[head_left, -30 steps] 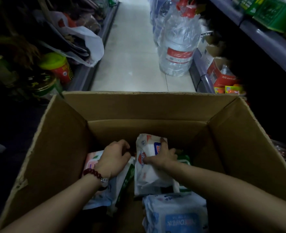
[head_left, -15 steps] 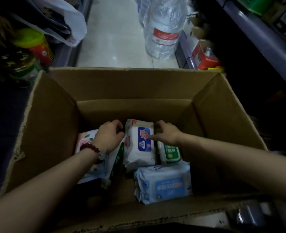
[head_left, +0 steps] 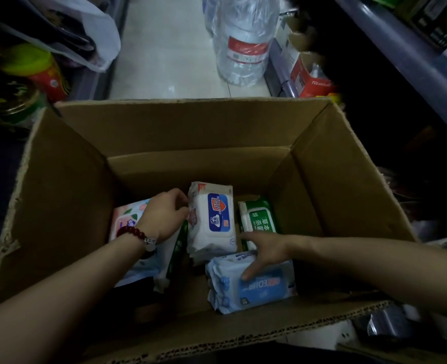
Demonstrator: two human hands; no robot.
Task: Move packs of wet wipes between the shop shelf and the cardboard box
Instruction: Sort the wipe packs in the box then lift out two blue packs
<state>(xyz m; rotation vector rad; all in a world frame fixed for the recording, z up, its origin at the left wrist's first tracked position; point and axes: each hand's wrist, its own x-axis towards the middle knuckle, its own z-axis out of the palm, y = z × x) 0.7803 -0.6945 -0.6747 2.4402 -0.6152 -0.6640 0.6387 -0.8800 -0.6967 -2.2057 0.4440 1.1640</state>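
An open cardboard box (head_left: 67,195) holds several wet wipe packs. A white pack with a blue label (head_left: 211,219) stands in the middle. My left hand (head_left: 163,215), with a red bead bracelet on its wrist, touches that pack's left edge with curled fingers and lies over a pink-and-white pack (head_left: 127,219). A green pack (head_left: 257,219) lies to the right. My right hand (head_left: 265,252) reaches down with spread fingers onto a light blue pack (head_left: 248,282) at the box's near side.
Large clear water bottles (head_left: 243,40) stand on the tiled aisle floor beyond the box. Shop shelves run along both sides, the right shelf (head_left: 401,48) grey. A white plastic bag (head_left: 96,40) and a red jar with a green lid (head_left: 41,69) are at left.
My right hand left the white pack's top and moved near and down onto the light blue pack. The left hand stayed by the white pack. The view tilted further down.
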